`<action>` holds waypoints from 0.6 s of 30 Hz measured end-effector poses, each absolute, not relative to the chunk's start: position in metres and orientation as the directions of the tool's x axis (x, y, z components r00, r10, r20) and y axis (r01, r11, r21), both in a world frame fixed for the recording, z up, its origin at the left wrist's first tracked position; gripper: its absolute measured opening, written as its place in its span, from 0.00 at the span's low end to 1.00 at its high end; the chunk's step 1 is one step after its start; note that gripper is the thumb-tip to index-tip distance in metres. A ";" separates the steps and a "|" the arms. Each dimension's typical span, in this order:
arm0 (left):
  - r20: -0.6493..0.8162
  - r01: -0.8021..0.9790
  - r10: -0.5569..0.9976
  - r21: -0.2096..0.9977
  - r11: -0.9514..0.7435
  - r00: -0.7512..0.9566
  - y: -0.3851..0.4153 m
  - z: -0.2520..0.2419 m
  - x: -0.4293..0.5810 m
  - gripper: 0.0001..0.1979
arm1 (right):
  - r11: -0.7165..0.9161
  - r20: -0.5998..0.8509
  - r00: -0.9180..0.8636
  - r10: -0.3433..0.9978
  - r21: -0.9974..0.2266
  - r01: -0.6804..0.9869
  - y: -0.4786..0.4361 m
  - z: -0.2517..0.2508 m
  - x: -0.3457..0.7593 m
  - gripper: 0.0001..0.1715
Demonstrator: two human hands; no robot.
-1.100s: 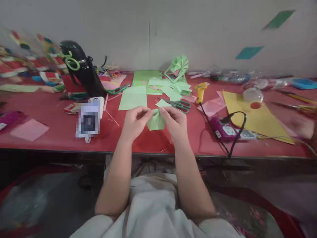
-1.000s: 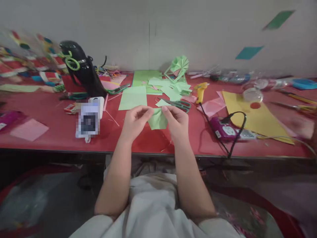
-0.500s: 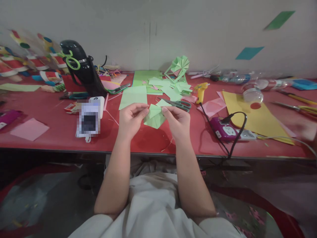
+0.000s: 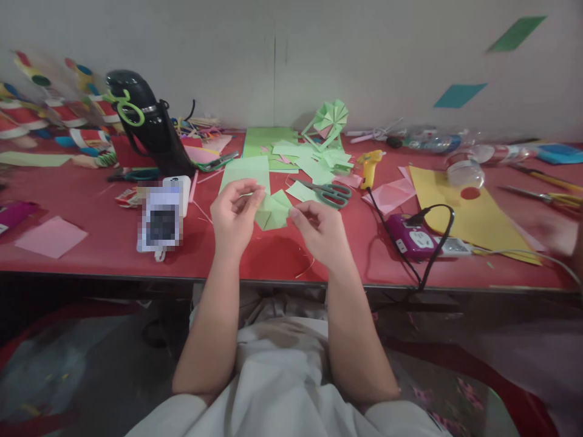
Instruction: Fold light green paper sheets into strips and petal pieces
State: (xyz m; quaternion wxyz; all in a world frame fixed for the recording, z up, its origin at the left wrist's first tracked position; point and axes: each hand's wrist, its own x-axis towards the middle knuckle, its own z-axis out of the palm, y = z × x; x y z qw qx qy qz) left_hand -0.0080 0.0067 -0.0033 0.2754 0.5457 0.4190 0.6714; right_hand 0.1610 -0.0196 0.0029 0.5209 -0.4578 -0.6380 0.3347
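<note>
A small creased piece of light green paper (image 4: 273,212) is held up above the front of the red table. My left hand (image 4: 237,209) pinches its left side between thumb and fingers. At the right edge of the paper, my right hand (image 4: 319,227) has its thumb and forefinger closed on a corner. Behind the hands lie a flat green sheet (image 4: 246,172), a pair of grey-handled scissors (image 4: 330,193) and several green paper scraps (image 4: 314,167). A folded green paper wheel (image 4: 332,121) stands against the wall.
A yellow glue gun (image 4: 370,170) and a purple power socket (image 4: 412,237) with a black cord are on the right, beside yellow paper (image 4: 455,209). To the left stand a black bottle (image 4: 150,127) and a phone (image 4: 161,221). A blurred hand (image 4: 567,237) shows at the right edge.
Both hands have shifted slightly; the left moved left with the paper. The paper has turned and tilted between the fingers. A blurred hand shows more at the right edge.
</note>
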 end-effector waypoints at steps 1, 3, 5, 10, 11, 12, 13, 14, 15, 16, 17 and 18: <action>0.478 0.061 0.848 0.877 -0.477 -0.231 0.007 -0.004 -0.009 0.18 | 0.359 0.364 -0.021 0.931 -0.908 0.218 -0.020 0.003 0.161 0.13; 0.412 0.017 0.896 0.910 -0.415 -0.163 0.007 -0.006 -0.010 0.22 | 0.360 0.366 0.001 0.930 -0.916 0.176 -0.022 0.002 0.161 0.14; 0.354 -0.005 0.926 0.934 -0.358 -0.131 0.007 -0.008 -0.012 0.22 | 0.363 0.369 0.016 0.929 -0.920 0.150 -0.023 0.001 0.162 0.13; 0.275 -0.082 0.945 0.953 -0.293 -0.179 0.006 -0.011 -0.012 0.19 | 0.367 0.376 0.037 0.926 -0.919 0.145 -0.025 -0.001 0.163 0.12; 0.261 -0.111 0.951 0.953 -0.281 -0.169 0.005 -0.010 -0.012 0.18 | 0.366 0.375 0.041 0.926 -0.920 0.144 -0.025 -0.002 0.163 0.12; 0.252 -0.140 0.955 0.951 -0.274 -0.158 0.005 -0.009 -0.012 0.18 | 0.366 0.375 0.046 0.926 -0.920 0.141 -0.024 -0.002 0.163 0.12; 0.254 -0.165 0.955 0.946 -0.278 -0.152 0.005 -0.009 -0.011 0.17 | 0.368 0.378 0.049 0.925 -0.920 0.136 -0.024 -0.002 0.163 0.12; 0.264 -0.185 0.952 0.939 -0.290 -0.154 0.005 -0.008 -0.010 0.16 | 0.373 0.382 0.051 0.923 -0.919 0.130 -0.024 -0.002 0.162 0.12; 0.278 -0.199 0.946 0.930 -0.308 -0.167 0.005 -0.008 -0.009 0.15 | 0.377 0.386 0.051 0.921 -0.918 0.122 -0.024 -0.002 0.162 0.12; 0.290 -0.203 0.938 0.923 -0.326 -0.189 0.005 -0.008 -0.007 0.14 | 0.382 0.389 0.049 0.920 -0.917 0.115 -0.024 -0.002 0.161 0.13; 0.297 -0.196 0.930 0.920 -0.340 -0.217 0.006 -0.009 -0.005 0.14 | 0.386 0.393 0.046 0.919 -0.916 0.112 -0.024 -0.002 0.160 0.13; 0.302 -0.176 0.920 0.920 -0.350 -0.249 0.006 -0.010 -0.003 0.13 | 0.390 0.397 0.042 0.917 -0.913 0.114 -0.024 -0.002 0.158 0.13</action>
